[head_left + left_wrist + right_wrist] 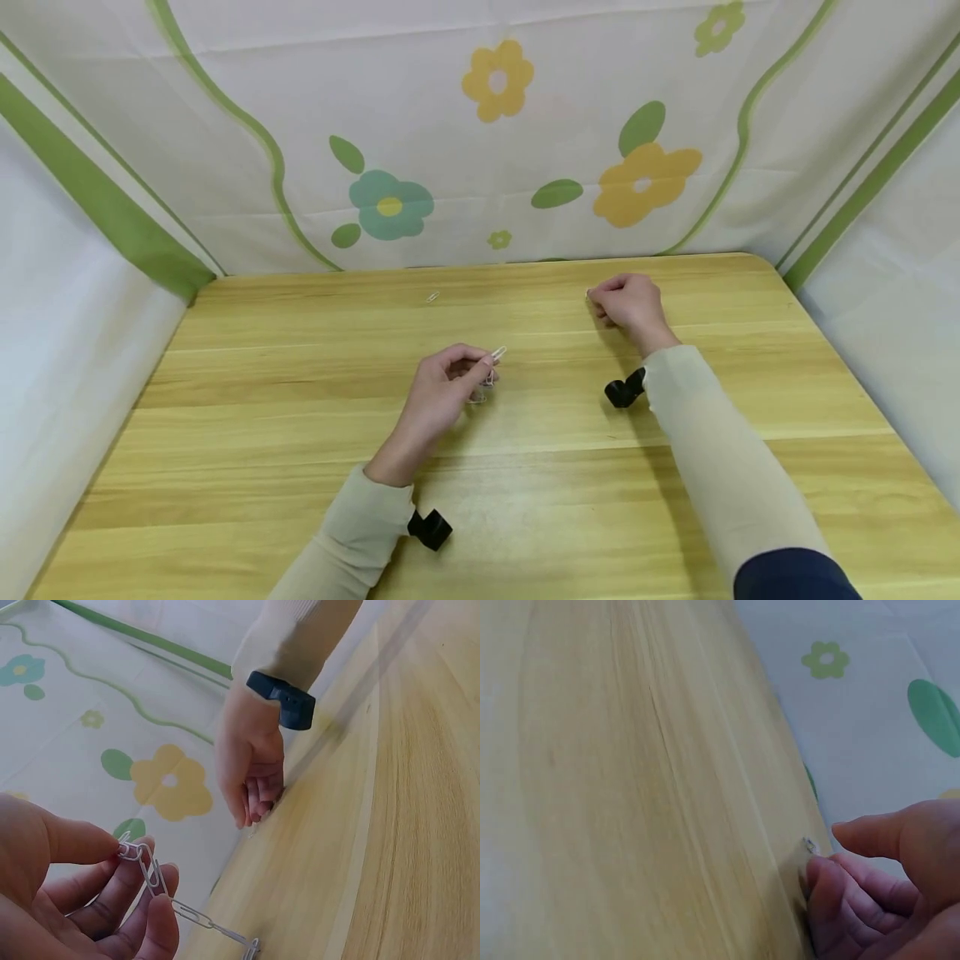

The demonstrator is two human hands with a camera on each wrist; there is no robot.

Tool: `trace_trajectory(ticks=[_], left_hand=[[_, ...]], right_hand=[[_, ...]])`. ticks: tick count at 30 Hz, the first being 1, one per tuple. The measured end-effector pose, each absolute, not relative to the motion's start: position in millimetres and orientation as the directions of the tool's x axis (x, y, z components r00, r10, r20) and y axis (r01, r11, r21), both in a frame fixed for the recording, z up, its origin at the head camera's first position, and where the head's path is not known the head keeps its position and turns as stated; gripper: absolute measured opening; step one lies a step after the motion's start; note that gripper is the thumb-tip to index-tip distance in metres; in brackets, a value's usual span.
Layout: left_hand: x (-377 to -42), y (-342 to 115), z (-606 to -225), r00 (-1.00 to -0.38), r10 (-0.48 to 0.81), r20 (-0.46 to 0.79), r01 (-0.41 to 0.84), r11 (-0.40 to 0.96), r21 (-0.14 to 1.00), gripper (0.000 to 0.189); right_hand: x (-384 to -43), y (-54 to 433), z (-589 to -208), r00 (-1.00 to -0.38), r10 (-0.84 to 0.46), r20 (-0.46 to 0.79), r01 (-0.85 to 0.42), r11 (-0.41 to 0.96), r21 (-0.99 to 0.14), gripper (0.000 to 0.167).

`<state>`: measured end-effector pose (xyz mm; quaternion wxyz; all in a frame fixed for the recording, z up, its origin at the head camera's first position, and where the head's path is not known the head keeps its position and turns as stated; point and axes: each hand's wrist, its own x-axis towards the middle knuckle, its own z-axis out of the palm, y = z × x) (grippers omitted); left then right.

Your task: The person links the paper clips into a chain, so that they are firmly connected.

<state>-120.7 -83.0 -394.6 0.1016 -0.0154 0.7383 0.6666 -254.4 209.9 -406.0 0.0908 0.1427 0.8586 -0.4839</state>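
My left hand (442,387) pinches a chain of linked white paper clips (152,874) between thumb and forefinger. One clip sticks out past the fingertips, and several others hang down below the hand. Farther back on the right, my right hand (628,307) is low over the table near its far edge. A small paper clip (810,845) shows right at its fingertips; in the right wrist view its thumb stands apart from the forefinger, with the other fingers bent. Another loose paper clip (432,297) lies near the table's back edge, left of centre.
The wooden table (300,467) runs back to a white curtain (465,167) with printed flowers, and more white cloth hangs at both sides. Small black cameras (431,529) are fixed at both wrists, below pale sleeves.
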Motion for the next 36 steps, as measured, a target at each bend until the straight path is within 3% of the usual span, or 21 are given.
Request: trace_trajectory(ticks=[5, 13, 24, 36], left_hand=[[-121, -84, -395, -0.978, 0.112, -0.174, -0.163, 0.103, 0.981, 0.018], [-120, -84, -394, -0.978, 0.083, -0.190, -0.185, 0.067, 0.980, 0.019], [-119, -85, -391, -0.979, 0.077, -0.189, -0.186, 0.056, 0.981, 0.019], [-120, -83, -392, -0.977, 0.085, -0.193, -0.190, 0.046, 0.981, 0.019]], right_hand=[[-263, 206, -409, -0.931, 0.202, -0.304, 0.365, 0.517, -0.774, 0.032], [-268, 201, -408, -0.932, 0.237, -0.275, 0.362, 0.674, -0.644, 0.026], [-267, 199, -403, -0.935, 0.218, -0.280, 0.334, 0.805, -0.491, 0.031], [-262, 201, -396, -0.942, 0.193, -0.274, 0.295, 0.866, -0.405, 0.033]])
